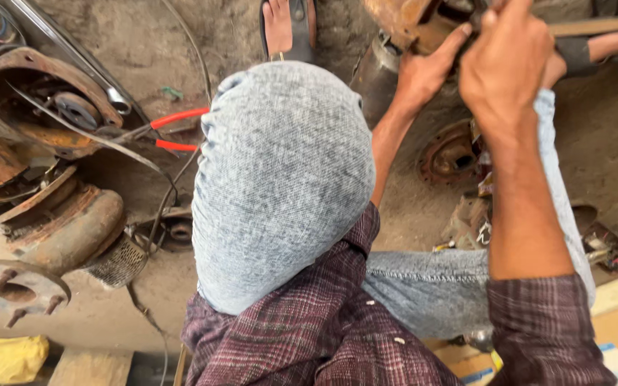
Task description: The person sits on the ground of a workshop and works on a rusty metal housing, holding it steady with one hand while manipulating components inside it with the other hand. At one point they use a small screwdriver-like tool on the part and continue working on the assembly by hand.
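My left hand (423, 71) reaches up from behind my raised knee in grey jeans (280, 179) and grips the underside of a rusty orange metal part (398, 18) at the top edge. Its thumb stretches right along that part. My right hand (506, 64), seen from the back with a plaid sleeve (545, 329) on the forearm, is curled shut on a small dark object (476, 16) at the same part. What the dark object is stays hidden by the fingers. Both hands are close together, almost touching.
Red-handled pliers (177, 129) lie on the dirt floor at left, beside rusty pump housings (44, 100) and a rusty flange (12, 289). A grey cylinder (377, 75) and rusty disc (452, 154) sit below the hands. My sandaled foot (287, 28) is at the top; a yellow cloth (1, 357) lies at the bottom left.
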